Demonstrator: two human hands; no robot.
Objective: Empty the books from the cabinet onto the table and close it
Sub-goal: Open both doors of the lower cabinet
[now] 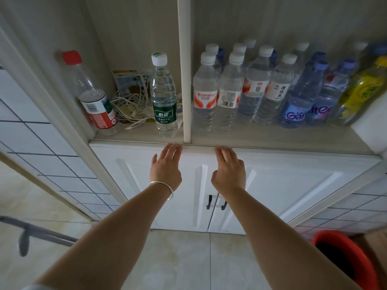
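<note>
A white cabinet [293, 185] with two panelled doors stands below an open shelf; both doors are closed, with two dark handles [209, 201] at the centre seam. My left hand [166, 166] and my right hand [229, 168] are stretched out flat, fingers together and pointing at the shelf edge, palms near the top of the doors. Neither hand holds anything. A silver bangle circles my left wrist. No books and no table are in view.
The shelf [272, 141] above carries several water bottles [228, 91], a red-capped bottle [94, 95] and tangled white cables [129, 105]. A red bucket [345, 254] stands on the tiled floor at lower right. A grey mop handle [41, 231] lies at lower left.
</note>
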